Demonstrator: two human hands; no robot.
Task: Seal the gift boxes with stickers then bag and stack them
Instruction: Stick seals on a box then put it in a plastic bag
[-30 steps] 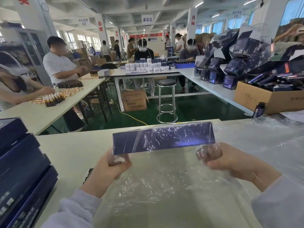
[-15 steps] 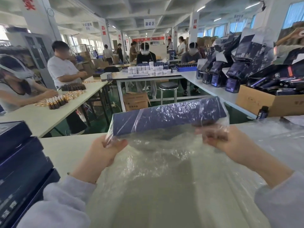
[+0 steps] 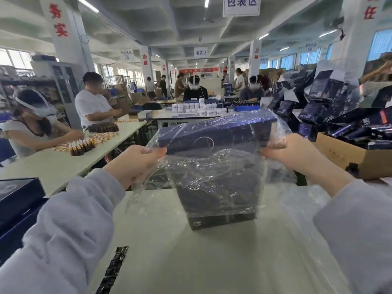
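A dark blue gift box (image 3: 214, 134) hangs inside a clear plastic bag (image 3: 212, 172), raised in front of me above the white table (image 3: 169, 251). My left hand (image 3: 135, 162) grips the bag at the box's left end. At the box's right end my right hand (image 3: 297, 153) grips the bag, fingers partly wrapped in film. The bag's loose lower part hangs down toward the table. Under it a second dark box (image 3: 220, 221) stands on the table.
A stack of dark blue boxes (image 3: 17, 209) lies at the left edge. Loose plastic film (image 3: 297, 240) covers the table's right side. A cardboard carton (image 3: 350, 155) of dark packages stands at right. A black strip (image 3: 114, 268) lies near me. Other people work at tables behind.
Both hands have lifted the bagged box higher and away from the table. The bag now hangs down below it, and a second dark box shows beneath.
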